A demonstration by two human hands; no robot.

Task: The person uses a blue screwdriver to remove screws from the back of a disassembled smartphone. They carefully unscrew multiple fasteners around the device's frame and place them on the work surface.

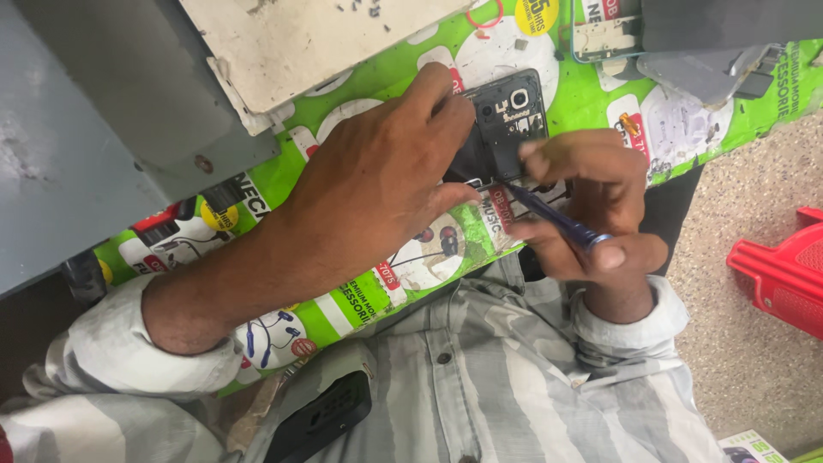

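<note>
Phone point(506, 120): opened, thin, light, likely fragile; best held by its edges
Left hand point(377, 180): fingers pressing phone flat on bench point(591, 94)
Right hand point(591, 206): fingers pinching screwdriver point(549, 214); tip at phone

**A small phone repair stall**

The counter point(591, 94) wears a green advertising sheet point(377, 291) picturing earphones. An opened phone point(506, 120), spare phone parts point(604, 34) and a slim screwdriver point(553, 219) lie there. A red plastic stool point(784, 274) stands on speckled floor point(754, 360).

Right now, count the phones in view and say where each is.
2, others may be hidden: an opened phone on the green mat under the left hand; a black phone in the shirt pocket.
</note>
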